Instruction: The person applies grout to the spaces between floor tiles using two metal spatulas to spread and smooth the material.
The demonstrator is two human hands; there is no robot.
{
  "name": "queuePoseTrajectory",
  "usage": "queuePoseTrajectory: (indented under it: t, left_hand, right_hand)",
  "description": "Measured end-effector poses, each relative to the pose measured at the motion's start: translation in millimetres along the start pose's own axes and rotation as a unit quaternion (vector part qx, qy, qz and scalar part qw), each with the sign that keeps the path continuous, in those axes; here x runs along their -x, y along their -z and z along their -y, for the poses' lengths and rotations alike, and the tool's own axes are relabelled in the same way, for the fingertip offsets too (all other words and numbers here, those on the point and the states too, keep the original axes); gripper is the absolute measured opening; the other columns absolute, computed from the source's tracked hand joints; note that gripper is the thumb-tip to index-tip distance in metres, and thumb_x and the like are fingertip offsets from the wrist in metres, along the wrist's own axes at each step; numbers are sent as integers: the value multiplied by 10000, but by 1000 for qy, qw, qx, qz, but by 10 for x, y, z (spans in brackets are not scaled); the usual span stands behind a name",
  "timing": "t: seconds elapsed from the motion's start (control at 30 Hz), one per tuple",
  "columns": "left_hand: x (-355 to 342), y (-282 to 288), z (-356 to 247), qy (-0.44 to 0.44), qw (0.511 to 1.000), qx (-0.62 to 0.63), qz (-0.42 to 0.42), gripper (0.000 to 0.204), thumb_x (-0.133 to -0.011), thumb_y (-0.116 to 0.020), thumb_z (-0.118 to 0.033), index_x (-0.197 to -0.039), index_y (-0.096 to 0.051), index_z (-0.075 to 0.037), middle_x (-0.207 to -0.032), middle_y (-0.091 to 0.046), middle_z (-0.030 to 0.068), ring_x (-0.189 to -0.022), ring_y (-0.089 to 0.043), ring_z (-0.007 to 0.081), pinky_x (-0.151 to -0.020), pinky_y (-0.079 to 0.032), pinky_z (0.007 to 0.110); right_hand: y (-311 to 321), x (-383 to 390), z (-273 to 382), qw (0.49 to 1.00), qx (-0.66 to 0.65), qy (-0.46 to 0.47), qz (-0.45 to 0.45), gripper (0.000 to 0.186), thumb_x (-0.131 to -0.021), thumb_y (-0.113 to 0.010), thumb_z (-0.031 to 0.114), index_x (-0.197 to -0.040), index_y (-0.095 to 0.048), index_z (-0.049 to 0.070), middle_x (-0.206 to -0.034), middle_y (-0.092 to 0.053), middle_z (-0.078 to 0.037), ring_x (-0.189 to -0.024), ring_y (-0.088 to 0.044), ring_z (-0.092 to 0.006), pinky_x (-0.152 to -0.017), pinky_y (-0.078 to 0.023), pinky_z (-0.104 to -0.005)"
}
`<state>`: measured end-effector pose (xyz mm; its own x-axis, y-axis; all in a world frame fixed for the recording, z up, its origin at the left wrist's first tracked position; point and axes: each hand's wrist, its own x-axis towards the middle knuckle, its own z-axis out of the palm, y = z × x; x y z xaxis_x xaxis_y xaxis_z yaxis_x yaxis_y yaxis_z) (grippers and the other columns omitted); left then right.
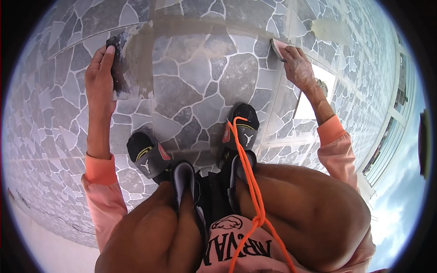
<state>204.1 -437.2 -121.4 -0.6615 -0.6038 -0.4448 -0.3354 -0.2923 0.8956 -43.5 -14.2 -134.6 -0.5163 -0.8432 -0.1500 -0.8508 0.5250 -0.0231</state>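
My left hand (98, 75) is closed on the near side of a dark, flat rectangular blade (119, 68), thumb on top. Pale paste marks the blade, which lies low over the stone-patterned tiles. Directly to its right spreads a patch of grey grout (139, 59). My right hand (300, 68), dusted with pale residue, grips a small flat spreader (278, 49) with a pinkish face, its edge at the floor. A band of grout (205, 28) runs along the tile joint ahead, between both hands. How far my left fingers curl under the blade is hidden.
Beside my right wrist lies a white square sheet (309, 107) with a grey lump (322, 86) on it. My sandalled feet (148, 154) stand on the tiles between my arms. An orange drawstring (248, 164) hangs down. A pale railing (391, 136) borders the far right.
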Motion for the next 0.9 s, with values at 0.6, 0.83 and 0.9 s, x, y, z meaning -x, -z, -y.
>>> queuePoseTrajectory:
  t: [0.6,0.83,0.9]
  left_hand:
    - [-1,-28,98,11,999,41,33,281,-992,-548,-217,-1158,-622,-3,-982,-658,-2,-855,-589,49,-776,-459,200]
    - [6,10,149,10,999,47,14,278,-988,-552,-222,-1152,-628,-10,-956,-661,-10,-828,-582,42,-761,-455,192]
    - [-13,12,109,7,999,38,8,277,-988,-552,-221,-1151,-629,-10,-956,-661,-10,-826,-582,42,-762,-455,191]
  right_hand:
    - [297,-145,-57,993,-91,-69,30,289,-840,-549,44,-1120,-586,-16,-1019,-598,-159,-925,-590,-348,-845,-490,-389]
    - [200,-92,-448,908,-148,-379,95,424,-850,-526,322,-970,-612,-76,-855,-643,-317,-882,-631,-462,-798,-486,-482]
    - [102,-189,-299,920,-114,-371,48,400,-854,-519,298,-957,-627,-73,-877,-637,-333,-899,-632,-465,-803,-485,-481]
